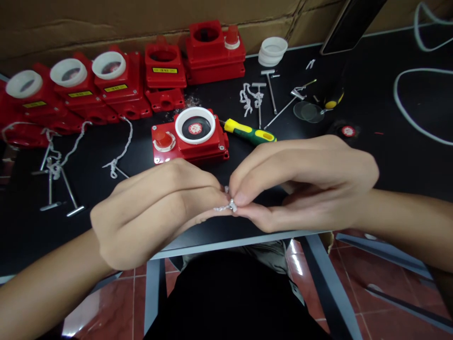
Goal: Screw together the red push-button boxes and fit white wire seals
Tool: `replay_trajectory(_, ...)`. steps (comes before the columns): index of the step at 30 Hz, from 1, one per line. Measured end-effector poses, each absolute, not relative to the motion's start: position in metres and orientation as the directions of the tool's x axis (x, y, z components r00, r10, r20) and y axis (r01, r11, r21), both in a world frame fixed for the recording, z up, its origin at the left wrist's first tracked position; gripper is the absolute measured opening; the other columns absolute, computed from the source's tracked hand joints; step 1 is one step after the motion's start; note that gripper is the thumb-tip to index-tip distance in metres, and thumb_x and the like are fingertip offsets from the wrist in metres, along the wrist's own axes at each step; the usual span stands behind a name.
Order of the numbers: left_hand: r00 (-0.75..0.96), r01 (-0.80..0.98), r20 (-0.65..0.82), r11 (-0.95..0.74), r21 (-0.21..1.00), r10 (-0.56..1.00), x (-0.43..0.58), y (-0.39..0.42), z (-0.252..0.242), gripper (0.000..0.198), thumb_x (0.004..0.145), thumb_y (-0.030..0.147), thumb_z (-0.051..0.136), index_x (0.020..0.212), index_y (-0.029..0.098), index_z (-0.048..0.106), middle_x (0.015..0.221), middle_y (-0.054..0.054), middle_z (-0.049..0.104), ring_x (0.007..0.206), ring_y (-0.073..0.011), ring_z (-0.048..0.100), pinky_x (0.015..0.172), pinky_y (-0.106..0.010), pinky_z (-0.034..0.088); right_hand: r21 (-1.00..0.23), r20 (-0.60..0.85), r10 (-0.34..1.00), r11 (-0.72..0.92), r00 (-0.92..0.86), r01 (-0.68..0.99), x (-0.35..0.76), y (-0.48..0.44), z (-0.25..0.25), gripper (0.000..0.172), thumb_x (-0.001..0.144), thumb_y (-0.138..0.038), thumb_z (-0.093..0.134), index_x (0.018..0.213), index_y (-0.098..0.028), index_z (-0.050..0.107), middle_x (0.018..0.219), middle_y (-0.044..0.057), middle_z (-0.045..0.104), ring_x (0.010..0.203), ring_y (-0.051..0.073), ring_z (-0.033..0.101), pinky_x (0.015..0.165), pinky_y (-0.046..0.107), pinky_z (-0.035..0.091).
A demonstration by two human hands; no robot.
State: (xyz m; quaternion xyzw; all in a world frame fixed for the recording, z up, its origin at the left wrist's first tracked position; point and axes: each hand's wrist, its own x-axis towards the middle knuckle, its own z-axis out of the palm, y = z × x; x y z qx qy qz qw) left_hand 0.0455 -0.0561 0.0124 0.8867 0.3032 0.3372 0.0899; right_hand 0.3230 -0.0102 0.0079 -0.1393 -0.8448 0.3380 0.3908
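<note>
My left hand (pixel 155 208) and my right hand (pixel 300 184) meet just above the table's front edge, fingertips pinched together. Between them shows a short bit of white cord (pixel 222 208) with a small shiny metal piece at its end; most of it is hidden by the fingers. Right behind the hands sits a red box (pixel 208 150) with a white ring (pixel 195 125) and a red knob. A yellow-and-green screwdriver (pixel 249 132) lies beside that box, close to my right hand.
Several red boxes (pixel 120 87) line the back left, some with cords and metal T-bars (pixel 67 189). White rings (pixel 272 51), loose T-bars (pixel 271 92), clear discs (pixel 308 112) and another screwdriver (pixel 333 99) lie at the back right. A pale cable (pixel 406 108) loops farther right.
</note>
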Motion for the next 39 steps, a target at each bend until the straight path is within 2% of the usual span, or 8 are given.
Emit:
replay_trajectory(6, 0.602, 0.347, 0.597, -0.847, 0.403, 0.531, 0.045, -0.045, 0.008, 0.007, 0.113, 0.024, 0.086, 0.119, 0.02, 0.087, 0.115, -0.007, 0.091, 0.098, -0.0216, 0.091, 0.091, -0.027, 0.079, -0.676, 0.55, 0.517, 0.737, -0.655, 0.014, 0.326, -0.014, 0.009, 0.005, 0.112, -0.015, 0.081, 0.108, -0.018, 0.08, 0.108, 0.0, 0.088, 0.092, 0.005, 0.083, 0.089, 0.015, 0.068)
replay_trajectory(11, 0.58, 0.295, 0.587, -0.817, 0.495, 0.565, 0.043, -0.038, -0.005, 0.012, 0.118, 0.032, 0.081, 0.125, 0.023, 0.087, 0.119, -0.005, 0.092, 0.105, -0.0219, 0.091, 0.097, -0.029, 0.08, -0.694, 0.548, 0.525, 0.72, -0.651, -0.004, 0.324, -0.015, 0.008, 0.008, 0.109, -0.012, 0.083, 0.106, -0.017, 0.079, 0.105, 0.0, 0.087, 0.09, 0.007, 0.084, 0.088, 0.017, 0.07)
replay_trajectory(15, 0.581, 0.252, 0.66, -0.876, 0.411, 0.477, 0.045, -0.039, 0.002, 0.01, 0.114, 0.022, 0.084, 0.124, 0.02, 0.085, 0.115, -0.005, 0.092, 0.102, -0.0207, 0.091, 0.093, -0.028, 0.08, -0.716, 0.529, 0.535, 0.698, -0.659, -0.008, 0.324, -0.016, 0.01, 0.01, 0.107, -0.01, 0.084, 0.106, -0.019, 0.08, 0.103, 0.001, 0.088, 0.088, 0.011, 0.085, 0.085, 0.021, 0.073)
replay_trajectory(18, 0.641, 0.281, 0.619, -0.889, 0.361, 0.454, 0.046, -0.038, 0.012, 0.012, 0.112, 0.024, 0.088, 0.123, 0.021, 0.083, 0.114, -0.004, 0.092, 0.096, -0.0202, 0.09, 0.087, -0.028, 0.08, -0.7, 0.529, 0.529, 0.714, -0.663, 0.011, 0.324, -0.015, 0.01, 0.008, 0.108, -0.01, 0.084, 0.107, -0.017, 0.08, 0.105, 0.001, 0.088, 0.09, 0.009, 0.084, 0.087, 0.019, 0.072)
replay_trajectory(22, 0.569, 0.336, 0.645, -0.86, 0.384, 0.511, 0.047, -0.038, 0.015, 0.007, 0.117, 0.024, 0.082, 0.12, 0.018, 0.083, 0.109, -0.003, 0.091, 0.097, -0.0162, 0.089, 0.093, -0.023, 0.077, -0.7, 0.53, 0.525, 0.714, -0.666, 0.005, 0.325, -0.016, 0.01, 0.007, 0.109, -0.011, 0.084, 0.108, -0.016, 0.08, 0.107, 0.0, 0.088, 0.092, 0.006, 0.082, 0.09, 0.016, 0.07)
replay_trajectory(25, 0.619, 0.282, 0.627, -0.879, 0.384, 0.472, 0.047, -0.038, 0.012, 0.013, 0.11, 0.023, 0.091, 0.12, 0.018, 0.084, 0.111, -0.005, 0.092, 0.096, -0.0186, 0.09, 0.091, -0.024, 0.078, -0.695, 0.535, 0.527, 0.719, -0.66, 0.01, 0.325, -0.016, 0.01, 0.007, 0.11, -0.012, 0.083, 0.108, -0.017, 0.079, 0.108, 0.0, 0.088, 0.092, 0.005, 0.082, 0.09, 0.015, 0.068)
replay_trajectory(34, 0.564, 0.217, 0.716, -0.911, 0.352, 0.411, 0.05, -0.031, -0.001, 0.01, 0.112, 0.022, 0.088, 0.117, 0.014, 0.085, 0.103, -0.007, 0.09, 0.09, -0.0195, 0.089, 0.083, -0.025, 0.078, -0.702, 0.518, 0.529, 0.712, -0.672, 0.019, 0.325, -0.017, 0.011, 0.01, 0.112, -0.011, 0.079, 0.105, -0.019, 0.079, 0.108, 0.001, 0.086, 0.09, 0.005, 0.082, 0.088, 0.014, 0.068)
replay_trajectory(39, 0.618, 0.286, 0.613, -0.867, 0.408, 0.492, 0.048, -0.034, 0.003, 0.01, 0.112, 0.024, 0.089, 0.121, 0.022, 0.085, 0.11, -0.005, 0.092, 0.094, -0.0209, 0.091, 0.086, -0.028, 0.079, -0.702, 0.538, 0.534, 0.713, -0.652, 0.004, 0.324, -0.016, 0.006, 0.01, 0.11, -0.011, 0.082, 0.103, -0.018, 0.078, 0.105, 0.001, 0.087, 0.091, 0.008, 0.083, 0.087, 0.018, 0.07)
